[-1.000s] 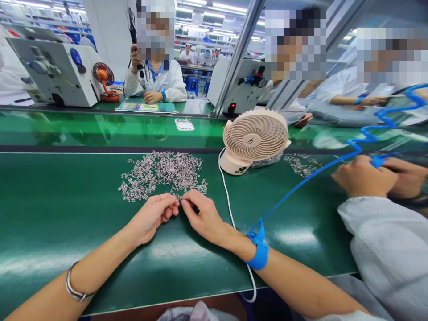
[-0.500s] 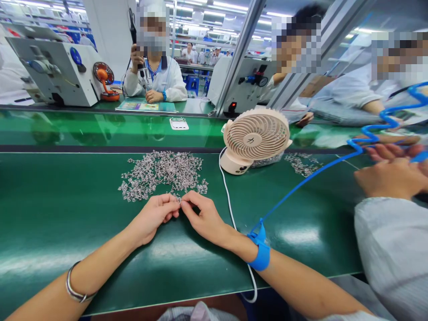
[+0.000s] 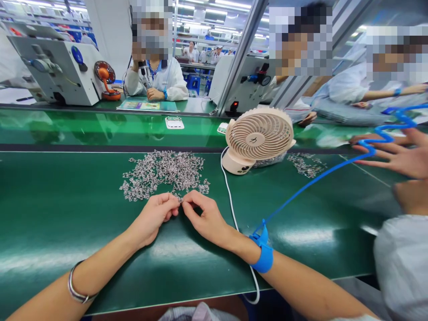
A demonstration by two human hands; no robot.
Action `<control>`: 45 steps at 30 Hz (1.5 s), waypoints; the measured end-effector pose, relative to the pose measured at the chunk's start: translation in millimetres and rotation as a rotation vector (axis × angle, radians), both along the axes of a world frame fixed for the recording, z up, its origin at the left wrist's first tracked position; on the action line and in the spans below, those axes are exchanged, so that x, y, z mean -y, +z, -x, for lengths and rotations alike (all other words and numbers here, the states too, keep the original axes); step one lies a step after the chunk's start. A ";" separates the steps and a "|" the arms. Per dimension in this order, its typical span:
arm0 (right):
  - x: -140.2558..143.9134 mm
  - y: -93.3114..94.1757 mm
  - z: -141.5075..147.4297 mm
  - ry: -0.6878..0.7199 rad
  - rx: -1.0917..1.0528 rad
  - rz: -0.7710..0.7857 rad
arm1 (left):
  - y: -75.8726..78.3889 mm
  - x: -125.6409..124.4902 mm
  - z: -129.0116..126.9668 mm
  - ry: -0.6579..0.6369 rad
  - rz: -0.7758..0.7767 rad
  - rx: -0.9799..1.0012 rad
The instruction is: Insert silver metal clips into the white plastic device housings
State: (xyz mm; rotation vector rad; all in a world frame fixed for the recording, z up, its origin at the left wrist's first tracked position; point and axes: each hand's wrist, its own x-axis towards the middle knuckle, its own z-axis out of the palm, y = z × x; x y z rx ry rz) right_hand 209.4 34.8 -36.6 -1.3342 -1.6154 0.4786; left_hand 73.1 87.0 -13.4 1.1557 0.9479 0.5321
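A heap of small silvery metal parts (image 3: 167,171) is spread on the green tabletop (image 3: 67,196). At its near edge my left hand (image 3: 160,211) is closed, thumb and fingers pinching a tiny metal piece (image 3: 180,200). My right hand (image 3: 205,218) meets it tip to tip, thumb and forefinger pinched at the same piece. The piece is mostly covered by the fingertips, and its exact kind is too small to tell. A blue wrist strap (image 3: 263,254) with a coiled cord is around my right wrist, and a metal bangle (image 3: 76,285) around my left.
A beige fan (image 3: 259,136) stands right of the heap, its white cable (image 3: 230,196) running to the table's front edge. Another small pile (image 3: 306,165) lies beyond it. A co-worker's hand (image 3: 406,154) is at the right. White plates (image 3: 174,123) lie on the belt behind.
My hands stay nearly in place, fingertips still together. The co-worker's hands at the right have shifted and spread. A second white plate now shows left of the fan on the belt.
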 end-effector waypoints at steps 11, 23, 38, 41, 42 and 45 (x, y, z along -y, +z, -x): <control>0.9 0.3 -0.9 -0.038 0.001 -0.068 | -0.4 -2.3 -0.2 0.031 0.073 0.032; -1.3 0.0 -1.4 -0.059 -0.062 -0.019 | -2.6 -1.7 0.9 -0.005 0.069 0.043; 0.4 -0.6 0.0 -0.014 0.064 -0.025 | 0.1 2.2 -2.2 0.009 -0.021 0.010; -5.0 3.6 -12.0 -0.125 0.182 -0.130 | -0.9 1.0 -1.5 0.001 -0.008 0.004; -8.5 4.6 -19.5 -0.181 0.241 -0.160 | -1.1 0.8 -1.1 0.000 -0.004 0.000; -23.2 4.0 -50.1 -0.338 0.453 -0.153 | -1.3 0.9 0.1 -0.002 0.003 -0.016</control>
